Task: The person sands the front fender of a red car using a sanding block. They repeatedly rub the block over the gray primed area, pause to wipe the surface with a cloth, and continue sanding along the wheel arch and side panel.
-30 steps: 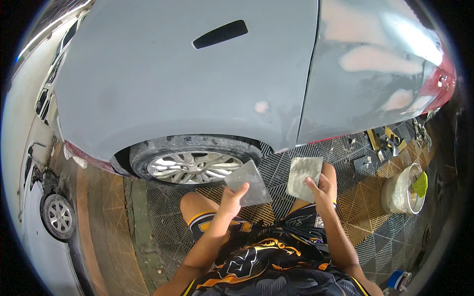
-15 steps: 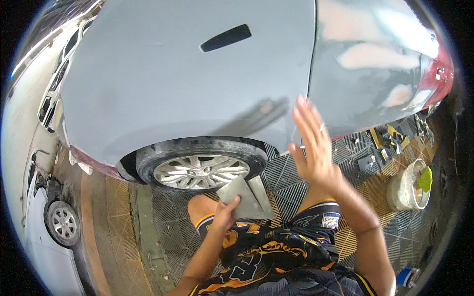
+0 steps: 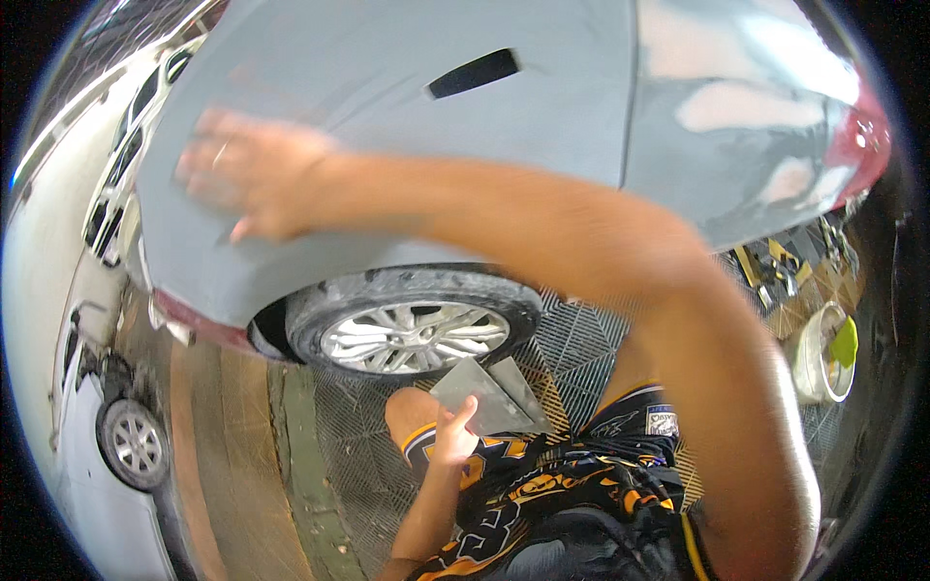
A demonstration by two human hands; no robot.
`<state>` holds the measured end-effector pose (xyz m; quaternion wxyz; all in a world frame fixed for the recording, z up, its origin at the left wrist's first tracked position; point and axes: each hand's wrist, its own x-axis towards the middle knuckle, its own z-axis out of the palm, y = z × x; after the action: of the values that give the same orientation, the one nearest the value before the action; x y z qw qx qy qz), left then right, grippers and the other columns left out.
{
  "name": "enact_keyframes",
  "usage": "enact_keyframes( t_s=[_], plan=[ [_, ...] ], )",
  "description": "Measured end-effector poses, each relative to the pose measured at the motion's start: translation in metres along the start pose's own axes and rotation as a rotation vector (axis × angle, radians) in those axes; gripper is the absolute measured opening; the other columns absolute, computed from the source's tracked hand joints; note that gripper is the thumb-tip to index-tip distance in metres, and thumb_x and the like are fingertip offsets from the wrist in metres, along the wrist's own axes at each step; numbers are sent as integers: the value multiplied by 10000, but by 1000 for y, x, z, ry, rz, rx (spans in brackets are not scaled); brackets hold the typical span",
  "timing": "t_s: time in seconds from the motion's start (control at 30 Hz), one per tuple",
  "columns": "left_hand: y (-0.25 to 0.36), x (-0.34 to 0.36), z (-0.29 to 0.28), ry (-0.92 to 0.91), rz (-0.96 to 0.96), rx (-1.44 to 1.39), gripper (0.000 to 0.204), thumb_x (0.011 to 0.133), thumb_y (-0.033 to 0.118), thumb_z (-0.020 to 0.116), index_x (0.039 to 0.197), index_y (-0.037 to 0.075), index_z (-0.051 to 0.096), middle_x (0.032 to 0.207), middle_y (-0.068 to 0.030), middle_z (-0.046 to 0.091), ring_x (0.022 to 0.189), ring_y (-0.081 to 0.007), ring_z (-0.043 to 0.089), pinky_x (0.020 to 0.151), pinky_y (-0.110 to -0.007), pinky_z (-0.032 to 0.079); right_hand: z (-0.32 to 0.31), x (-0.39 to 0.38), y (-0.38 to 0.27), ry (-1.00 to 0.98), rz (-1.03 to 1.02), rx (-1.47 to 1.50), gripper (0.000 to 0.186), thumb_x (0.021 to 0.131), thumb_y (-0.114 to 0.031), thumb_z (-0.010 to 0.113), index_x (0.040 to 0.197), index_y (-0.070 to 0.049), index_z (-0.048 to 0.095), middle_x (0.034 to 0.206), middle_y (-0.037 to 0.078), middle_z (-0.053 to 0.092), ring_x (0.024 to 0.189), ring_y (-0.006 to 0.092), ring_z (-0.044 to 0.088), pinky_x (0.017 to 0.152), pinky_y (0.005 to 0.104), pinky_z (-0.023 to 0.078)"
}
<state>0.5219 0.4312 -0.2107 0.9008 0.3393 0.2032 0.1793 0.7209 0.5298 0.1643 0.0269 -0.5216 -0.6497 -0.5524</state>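
Observation:
My right hand point(image 3: 257, 169), blurred by motion, reaches across to the far left over the grey car fender point(image 3: 407, 208). Its fingers are stretched out with the thumb apart, and the palm faces the panel; it appears to lie on the surface. My left hand point(image 3: 453, 436) is low near my knee, its thumb pressed over flat grey sheets point(image 3: 489, 399) that look like sandpaper. Two pieces show, one partly covering the other, close below the wheel point(image 3: 417, 334). A dark tapered opening point(image 3: 475, 74) cuts through the fender above.
The neighbouring panel point(image 3: 727, 165) at the right bears pale and grey patches. A white bucket point(image 3: 809, 363) holding something green point(image 3: 845, 341) stands on the grid-tiled floor point(image 3: 572, 339). Dark and yellow scraps point(image 3: 775, 266) lie behind it. Another car point(image 3: 97, 484) is at the lower left.
My right hand has swung from above the floor right of the wheel to the fender's far left. My left hand keeps the grey sheets. The view has shifted slightly.

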Motion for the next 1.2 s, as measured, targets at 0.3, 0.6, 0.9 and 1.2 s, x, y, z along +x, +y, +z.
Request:
enact_keyframes(
  t_s=[0.3,0.6,0.9,1.2],
  plan=[
    [15,-17,15,26,90,12,503,922,140,692,1378,142,480,1232,-59,613,1138,-256,601,998,-461,477,12,-26,55,220,300,53,672,1020,-524,346,1552,-117,296,1640,57,220,1529,226,114,1225,537,4],
    [9,3,11,-58,75,64,420,936,98,664,1331,84,524,1207,-68,629,1143,-246,604,981,-430,497,-16,-179,139,195,851,-231,658,1018,-489,382,1555,-120,297,1638,55,230,1530,245,120,1204,594,15],
    [14,6,37,41,111,148,530,919,149,696,1386,64,460,1269,-71,594,1136,-240,602,984,-411,490,-65,-348,-105,-487,482,400,631,869,-226,590,1481,-148,456,1629,42,271,1535,263,122,1157,624,198],
    [6,18,10,248,24,29,489,905,109,713,1340,54,496,1238,-90,590,1104,-239,613,924,-429,537,-152,-533,-172,-1282,1636,445,932,935,-538,508,1538,72,146,1603,318,77,1495,485,9,1129,703,16]
  ],
)
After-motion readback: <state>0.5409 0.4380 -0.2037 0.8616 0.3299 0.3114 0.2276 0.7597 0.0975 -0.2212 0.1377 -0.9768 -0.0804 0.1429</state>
